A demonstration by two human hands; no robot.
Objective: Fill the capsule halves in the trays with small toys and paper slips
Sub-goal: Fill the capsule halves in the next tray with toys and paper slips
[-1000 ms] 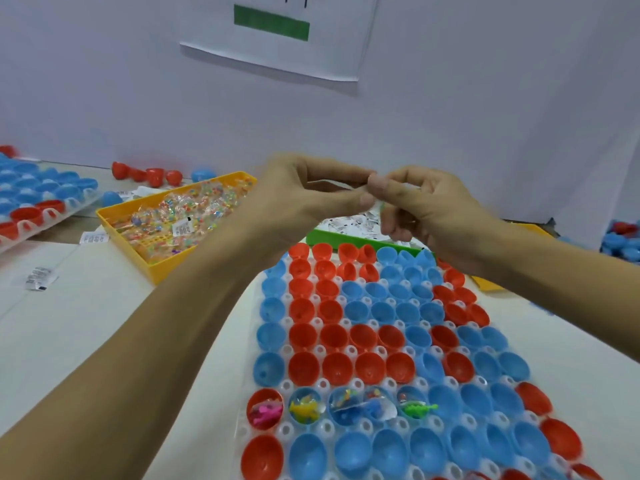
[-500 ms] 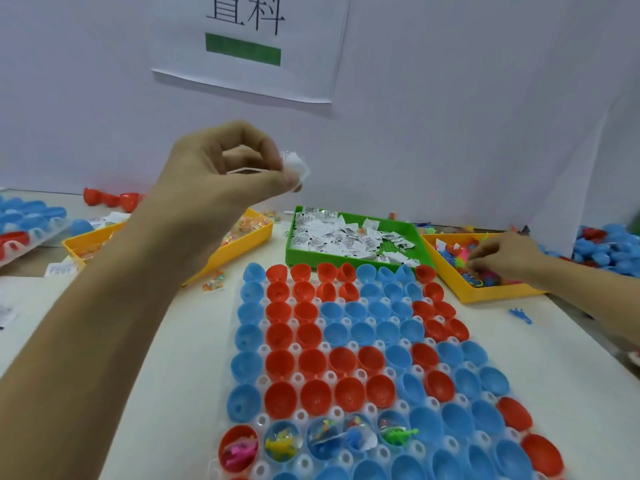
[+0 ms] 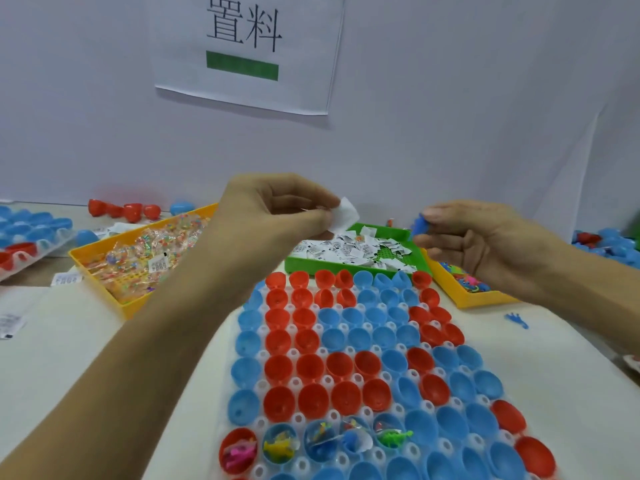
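Observation:
A clear tray [image 3: 374,375] of red and blue capsule halves lies in front of me. Several halves in its near row hold small toys, such as a green one [image 3: 394,438]. My left hand [image 3: 273,209] hovers above the tray's far end, pinching a white paper slip [image 3: 343,214]. My right hand [image 3: 485,237] is level with it to the right, holding a small blue toy [image 3: 420,225] at its fingertips. Behind the tray a green bin [image 3: 360,263] is full of paper slips.
A yellow bin [image 3: 145,261] of wrapped toys stands at the left, another yellow bin [image 3: 464,289] of colourful toys at the right. A loose blue toy [image 3: 517,320] lies on the table. More capsule halves sit at far left [image 3: 24,237] and far right [image 3: 609,244]. A wall with a paper sign stands behind.
My right hand has come up out of the right yellow bin with a blue toy and moved toward my left hand. The left hand has dropped lower, still holding the slip.

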